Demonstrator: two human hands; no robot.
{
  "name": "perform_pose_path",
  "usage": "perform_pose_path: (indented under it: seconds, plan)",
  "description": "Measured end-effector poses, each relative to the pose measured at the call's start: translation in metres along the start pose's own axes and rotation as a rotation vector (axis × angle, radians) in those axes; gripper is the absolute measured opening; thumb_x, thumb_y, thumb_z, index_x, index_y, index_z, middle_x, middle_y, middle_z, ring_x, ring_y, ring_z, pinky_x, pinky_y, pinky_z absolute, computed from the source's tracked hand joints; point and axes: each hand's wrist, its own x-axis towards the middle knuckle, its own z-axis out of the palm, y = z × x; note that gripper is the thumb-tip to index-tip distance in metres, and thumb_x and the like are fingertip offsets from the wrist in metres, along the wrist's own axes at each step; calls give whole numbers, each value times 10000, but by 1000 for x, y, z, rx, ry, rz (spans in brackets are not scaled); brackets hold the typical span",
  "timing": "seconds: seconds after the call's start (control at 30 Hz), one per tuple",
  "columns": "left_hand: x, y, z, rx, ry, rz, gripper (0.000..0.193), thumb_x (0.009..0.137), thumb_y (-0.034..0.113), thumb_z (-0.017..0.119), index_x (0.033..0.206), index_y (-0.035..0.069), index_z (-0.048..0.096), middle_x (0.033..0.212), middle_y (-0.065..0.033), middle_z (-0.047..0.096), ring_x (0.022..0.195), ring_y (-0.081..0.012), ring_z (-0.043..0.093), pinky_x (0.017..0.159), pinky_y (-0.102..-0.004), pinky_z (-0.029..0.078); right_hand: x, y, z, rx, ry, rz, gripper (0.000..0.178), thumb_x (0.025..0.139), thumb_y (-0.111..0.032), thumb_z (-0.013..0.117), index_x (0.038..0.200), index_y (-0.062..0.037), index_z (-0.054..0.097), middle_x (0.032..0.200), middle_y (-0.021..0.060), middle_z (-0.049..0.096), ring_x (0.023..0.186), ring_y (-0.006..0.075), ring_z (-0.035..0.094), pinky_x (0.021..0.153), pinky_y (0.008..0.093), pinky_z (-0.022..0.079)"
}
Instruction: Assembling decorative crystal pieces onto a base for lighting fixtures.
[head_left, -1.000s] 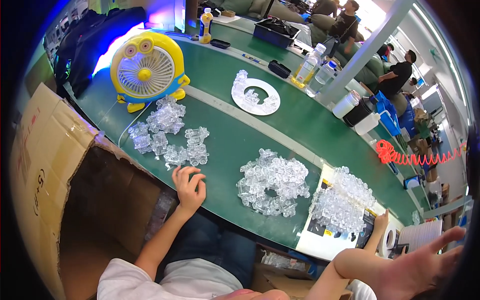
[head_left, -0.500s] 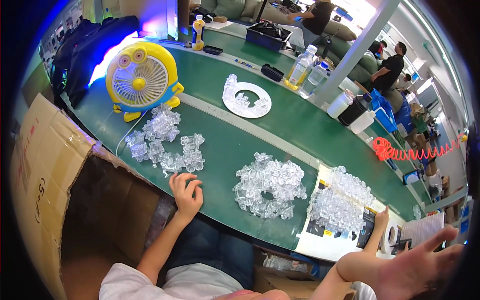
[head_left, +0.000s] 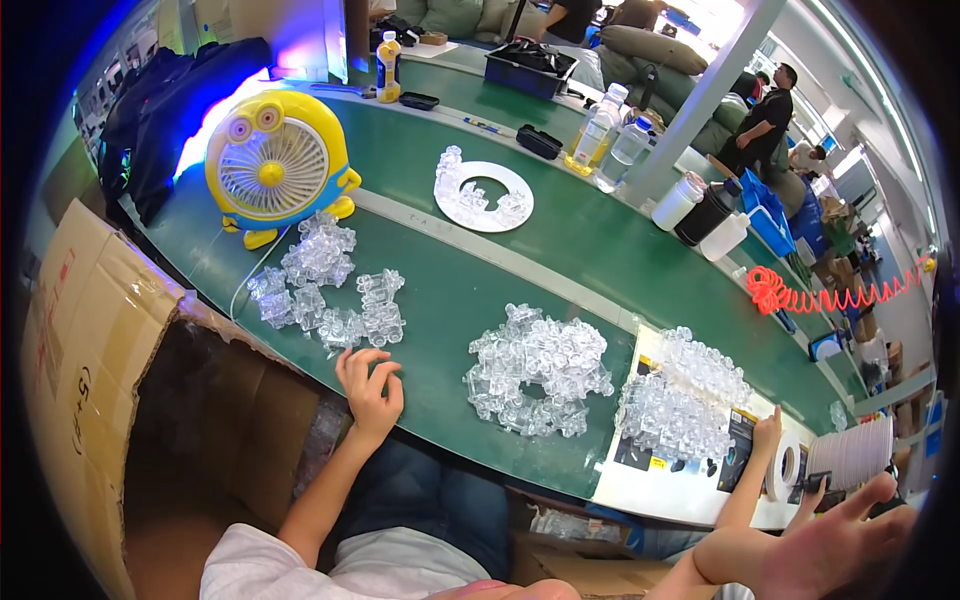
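Observation:
My left hand (head_left: 370,392) rests at the near edge of the green bench, its fingers apart and slightly curled, with nothing in them. Just beyond its fingertips lies a loose group of clear plastic parts (head_left: 381,310). My right hand (head_left: 840,550) is raised close to the camera at the lower right. Its thumb and fingers are stretched apart, partly lost in the dark rim, and no object shows in it. A larger heap of clear plastic parts (head_left: 540,365) sits in the middle of the bench, between my hands.
More clear parts (head_left: 680,410) cover a white board at right, beside another person's hand (head_left: 766,435) and white rolls (head_left: 850,455). A yellow-blue fan (head_left: 272,175), a white ring (head_left: 520,205) and bottles (head_left: 622,155) stand farther back. An open cardboard box (head_left: 100,370) flanks my left.
The view has shifted slightly. My left hand keeps its place beside the clear parts. My right hand has dropped a little, still spread. People in the background have moved.

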Motion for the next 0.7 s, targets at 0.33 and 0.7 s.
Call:
perform_pose_path:
  seconds: [0.33,0.7]
  plan:
    - [1,3,-2,8,-3,-18,145,649,-22,561,757,68,595,933,-69,560,946,-254,539,966,-471,336,-96,23,-26,-124,-158,451,388,775,-210,647,1076,-29,482,1171,181,471,1031,274,508,872,433,419]
    - [-1,1,-2,-3,-16,-30,154,640,-15,575,762,77,587,935,-62,544,961,-260,534,979,-498,310,-229,34,-45,-690,-304,588,361,730,58,619,1076,-18,550,1070,185,534,709,220,605,628,299,514]
